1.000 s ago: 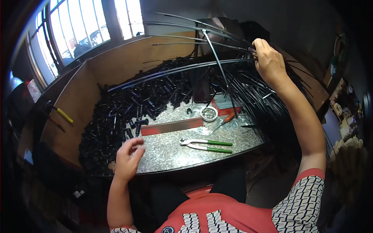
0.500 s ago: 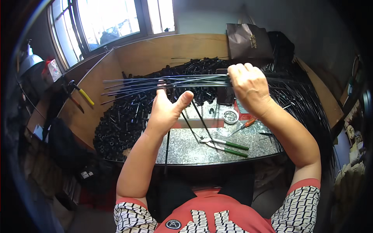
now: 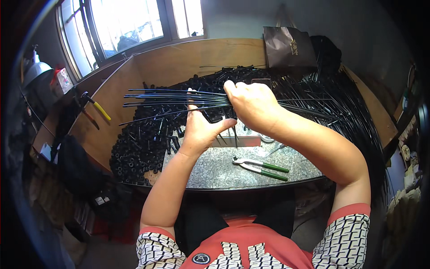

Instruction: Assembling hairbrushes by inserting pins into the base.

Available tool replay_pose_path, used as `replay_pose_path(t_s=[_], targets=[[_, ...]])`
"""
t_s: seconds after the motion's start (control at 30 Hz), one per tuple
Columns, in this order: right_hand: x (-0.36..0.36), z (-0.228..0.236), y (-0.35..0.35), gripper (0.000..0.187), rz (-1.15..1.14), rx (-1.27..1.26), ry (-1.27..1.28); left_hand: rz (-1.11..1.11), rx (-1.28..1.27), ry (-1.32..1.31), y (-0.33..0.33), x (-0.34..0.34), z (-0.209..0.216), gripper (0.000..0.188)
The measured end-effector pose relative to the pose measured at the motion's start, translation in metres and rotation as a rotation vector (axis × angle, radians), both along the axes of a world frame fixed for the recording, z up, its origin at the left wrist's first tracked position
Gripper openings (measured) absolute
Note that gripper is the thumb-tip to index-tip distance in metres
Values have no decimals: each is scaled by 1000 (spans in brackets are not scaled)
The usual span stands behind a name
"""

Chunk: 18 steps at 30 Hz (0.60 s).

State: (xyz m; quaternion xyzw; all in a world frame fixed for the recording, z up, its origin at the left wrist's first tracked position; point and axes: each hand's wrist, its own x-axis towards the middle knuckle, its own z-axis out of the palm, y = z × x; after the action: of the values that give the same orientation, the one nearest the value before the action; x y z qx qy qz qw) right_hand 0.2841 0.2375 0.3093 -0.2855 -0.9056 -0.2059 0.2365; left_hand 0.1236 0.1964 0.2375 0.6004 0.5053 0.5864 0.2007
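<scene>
A bundle of long, thin black rods [image 3: 163, 96] lies sideways in front of me, above the work table. My right hand [image 3: 254, 104] is closed round the rods, which stick out on both sides of it. Below the left part of the bundle is my left hand [image 3: 201, 131], with thumb and fingers spread. Its fingers reach up against the rods, partly hidden by them, without closing on them. One rod sags lower than the others on the left. Thin dark pieces hang down between my hands. Nearer to me lie pincers with green handles [image 3: 262, 168] on the speckled tabletop [image 3: 210, 172].
Small black tubular parts [image 3: 134, 154] are heaped at the left and back. More thin black rods [image 3: 345, 107] spread across the right side. Wooden boards [image 3: 197, 54] wall in the table. A brown paper bag [image 3: 289, 49] stands behind; a yellow-handled hammer [image 3: 96, 105] hangs at left.
My right hand has moved left along with the rods, nearer to my left hand. It now covers most of the white dish. The left hand has shifted slightly right and stays spread.
</scene>
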Motion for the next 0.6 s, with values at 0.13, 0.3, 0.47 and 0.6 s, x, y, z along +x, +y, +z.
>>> replay_pose_path(t_s=[0.13,0.3,0.47,0.6], targets=[[-13,-3,-1,16,35,-22,43,240,193,143,10,12,-17,115],[-10,-7,-9,25,14,-148,37,270,332,-52,12,18,-18,65],[28,-19,-29,25,105,-746,157,390,453,-208,16,-32,-16,21],[49,-33,-44,33,139,-903,234,202,215,-19,-6,-29,1,15]])
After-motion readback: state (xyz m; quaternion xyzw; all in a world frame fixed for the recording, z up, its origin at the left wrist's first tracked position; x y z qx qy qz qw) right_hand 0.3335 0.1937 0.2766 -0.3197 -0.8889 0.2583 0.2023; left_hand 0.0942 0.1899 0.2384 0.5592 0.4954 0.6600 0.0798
